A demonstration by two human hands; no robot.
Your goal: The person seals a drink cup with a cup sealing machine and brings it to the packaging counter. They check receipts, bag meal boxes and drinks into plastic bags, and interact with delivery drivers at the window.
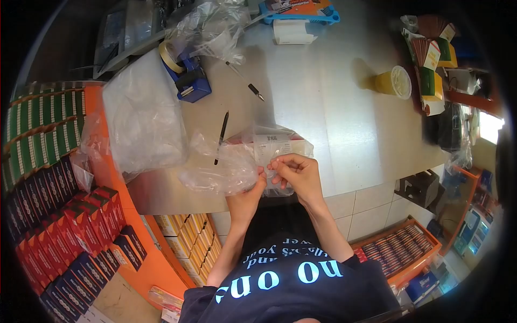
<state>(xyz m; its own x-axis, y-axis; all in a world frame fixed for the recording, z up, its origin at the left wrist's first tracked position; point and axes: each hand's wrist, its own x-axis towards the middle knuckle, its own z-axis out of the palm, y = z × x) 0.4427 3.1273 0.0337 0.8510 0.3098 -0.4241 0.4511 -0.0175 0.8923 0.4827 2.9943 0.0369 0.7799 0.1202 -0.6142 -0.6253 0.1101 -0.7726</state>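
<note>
Close to the table's front edge, my left hand (250, 196) is closed on the gathered edge of a clear plastic bag (218, 175). Beside it, the fingertips of my right hand (296, 173) are pinched together on the same plastic, close to my left fingertips. Just beyond my hands lies a package with a printed white label and red edges (274, 141), partly covered by clear film. A black pen (221, 137) rests at the bag's left side, and a second pen with a clear barrel (247, 85) lies farther back.
A blue tape dispenser (194, 83) stands back left next to a stack of clear plastic bags (142, 118). At right is a lidded yellow cup (393, 83). A blue tray (326, 19) and small white box (293, 32) sit at the back. Shelved boxes (81, 220) line the left.
</note>
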